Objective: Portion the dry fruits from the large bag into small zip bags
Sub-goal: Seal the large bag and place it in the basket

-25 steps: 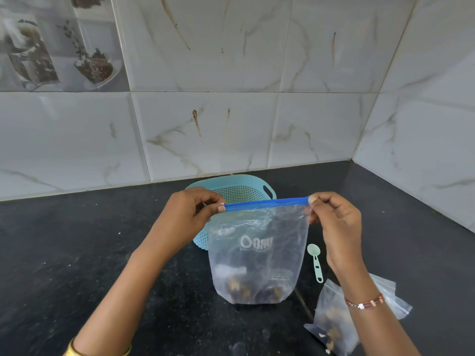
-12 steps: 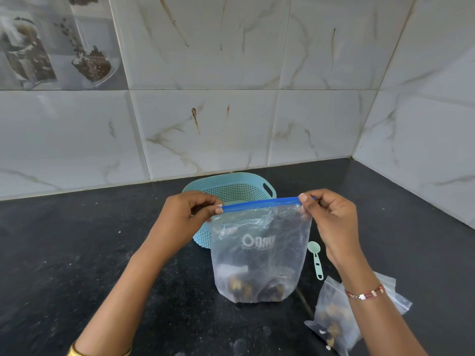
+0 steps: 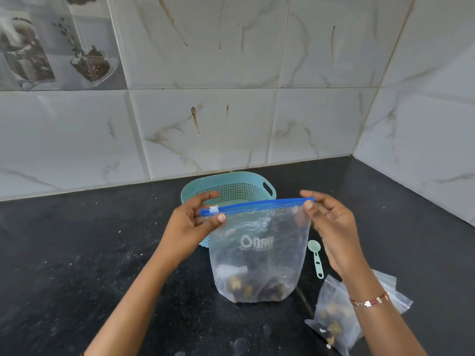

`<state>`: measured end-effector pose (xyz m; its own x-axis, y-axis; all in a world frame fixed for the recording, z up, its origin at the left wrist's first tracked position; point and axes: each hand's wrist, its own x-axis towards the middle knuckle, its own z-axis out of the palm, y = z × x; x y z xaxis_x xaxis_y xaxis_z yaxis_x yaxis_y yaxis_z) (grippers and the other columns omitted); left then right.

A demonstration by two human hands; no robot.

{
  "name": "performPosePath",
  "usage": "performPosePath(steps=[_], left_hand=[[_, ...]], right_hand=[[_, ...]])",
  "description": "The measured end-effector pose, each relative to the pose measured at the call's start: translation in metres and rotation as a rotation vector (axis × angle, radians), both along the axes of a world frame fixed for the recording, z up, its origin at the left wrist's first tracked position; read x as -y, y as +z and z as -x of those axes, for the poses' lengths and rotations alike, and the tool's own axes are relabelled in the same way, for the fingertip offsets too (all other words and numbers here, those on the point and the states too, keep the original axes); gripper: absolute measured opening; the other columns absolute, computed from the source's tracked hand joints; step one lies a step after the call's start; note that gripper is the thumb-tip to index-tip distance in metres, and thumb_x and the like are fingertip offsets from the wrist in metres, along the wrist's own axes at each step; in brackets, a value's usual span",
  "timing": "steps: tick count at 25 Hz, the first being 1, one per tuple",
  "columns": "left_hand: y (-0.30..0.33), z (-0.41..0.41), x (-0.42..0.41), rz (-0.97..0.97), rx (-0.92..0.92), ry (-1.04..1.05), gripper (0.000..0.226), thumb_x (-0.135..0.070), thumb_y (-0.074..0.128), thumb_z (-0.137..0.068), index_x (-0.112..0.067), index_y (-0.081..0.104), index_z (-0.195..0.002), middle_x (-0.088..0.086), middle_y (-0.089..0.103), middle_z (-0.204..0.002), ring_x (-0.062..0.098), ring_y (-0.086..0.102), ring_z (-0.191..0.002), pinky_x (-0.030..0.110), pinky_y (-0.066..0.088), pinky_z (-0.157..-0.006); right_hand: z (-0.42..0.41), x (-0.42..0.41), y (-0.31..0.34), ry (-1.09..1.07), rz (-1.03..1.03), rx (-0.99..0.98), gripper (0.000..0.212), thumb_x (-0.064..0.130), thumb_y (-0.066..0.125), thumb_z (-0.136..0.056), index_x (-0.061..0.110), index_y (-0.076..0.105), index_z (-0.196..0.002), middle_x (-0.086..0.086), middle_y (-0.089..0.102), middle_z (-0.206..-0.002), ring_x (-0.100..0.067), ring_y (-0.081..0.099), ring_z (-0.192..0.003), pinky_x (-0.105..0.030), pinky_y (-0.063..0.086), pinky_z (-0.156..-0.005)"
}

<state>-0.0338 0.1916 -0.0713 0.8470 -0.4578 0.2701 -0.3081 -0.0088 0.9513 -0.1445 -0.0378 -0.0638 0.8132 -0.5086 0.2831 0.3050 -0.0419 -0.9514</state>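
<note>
The large clear bag [image 3: 259, 253] stands upright on the black counter [image 3: 102, 253], with dark dry fruits [image 3: 252, 289] at its bottom. Its blue zip strip [image 3: 257, 205] runs closed along the top, and a white slider [image 3: 213, 208] sits at the left end. My left hand [image 3: 190, 227] curls round the strip's left end, thumb on the bag's front just under the strip. My right hand [image 3: 331, 227] pinches the strip's right end lightly between fingertips. A small zip bag [image 3: 331, 312] holding dry fruits lies at the lower right, partly under my right wrist.
A teal perforated basket [image 3: 231, 183] stands right behind the large bag. A mint measuring spoon [image 3: 316, 260] lies on the counter between the large bag and my right hand. More clear plastic [image 3: 395, 296] lies right of the small bag. Tiled walls [image 3: 411, 124] close the back and right.
Both hands have loosened their pinch on the zip strip, fingers spreading. The white slider now shows at the left end. The bag stays upright in the same spot.
</note>
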Motion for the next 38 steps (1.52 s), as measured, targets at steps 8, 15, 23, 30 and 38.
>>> performPosePath(steps=[8, 15, 23, 30, 38], left_hand=[[-0.025, 0.018, -0.005, -0.042, -0.144, -0.156, 0.020, 0.001, 0.067, -0.078, -0.014, 0.068, -0.090, -0.011, 0.075, -0.082, 0.003, 0.070, -0.080, 0.011, 0.051, -0.068], [-0.038, 0.023, -0.005, -0.034, -0.226, -0.082, 0.037, -0.030, 0.064, -0.073, 0.003, 0.071, -0.088, 0.021, 0.072, -0.093, 0.030, 0.068, -0.092, 0.041, 0.051, -0.089], [-0.045, 0.046, 0.001, 0.043, -0.344, -0.039, 0.043, -0.034, 0.056, -0.085, 0.007, 0.061, -0.074, 0.011, 0.066, -0.064, 0.012, 0.065, -0.058, 0.025, 0.044, -0.069], [-0.054, 0.049, 0.007, -0.104, -0.436, 0.087, 0.024, -0.020, 0.062, -0.088, 0.003, 0.069, -0.089, 0.012, 0.073, -0.079, 0.019, 0.065, -0.067, 0.024, 0.050, -0.060], [-0.045, 0.051, 0.004, -0.588, -0.040, 0.176, 0.071, -0.007, 0.061, -0.079, -0.020, 0.029, -0.142, 0.007, 0.053, -0.116, 0.020, 0.056, -0.097, 0.025, 0.045, -0.079]], right_hand=[[0.022, -0.008, -0.030, 0.193, 0.072, -0.218, 0.022, 0.018, 0.076, -0.073, 0.013, 0.071, -0.093, 0.001, 0.075, -0.092, -0.013, 0.070, -0.089, -0.016, 0.052, -0.070], [0.028, -0.009, -0.038, 0.150, 0.155, -0.353, 0.013, 0.017, 0.064, -0.082, 0.011, 0.075, -0.079, -0.002, 0.075, -0.084, -0.011, 0.069, -0.089, -0.015, 0.050, -0.077], [0.042, -0.017, -0.043, 0.044, 0.195, -0.471, 0.045, 0.048, 0.067, -0.076, 0.004, 0.070, -0.070, -0.028, 0.068, -0.085, -0.040, 0.063, -0.087, -0.048, 0.049, -0.087], [0.052, -0.021, -0.056, -0.052, 0.203, -0.595, 0.043, 0.033, 0.068, -0.080, -0.002, 0.056, -0.058, -0.018, 0.056, -0.062, -0.022, 0.051, -0.060, -0.030, 0.038, -0.061], [0.059, -0.026, -0.045, -0.293, 0.747, -0.582, 0.047, 0.022, 0.077, -0.071, 0.018, 0.055, -0.112, 0.000, 0.056, -0.102, -0.013, 0.054, -0.092, -0.025, 0.046, -0.080]])
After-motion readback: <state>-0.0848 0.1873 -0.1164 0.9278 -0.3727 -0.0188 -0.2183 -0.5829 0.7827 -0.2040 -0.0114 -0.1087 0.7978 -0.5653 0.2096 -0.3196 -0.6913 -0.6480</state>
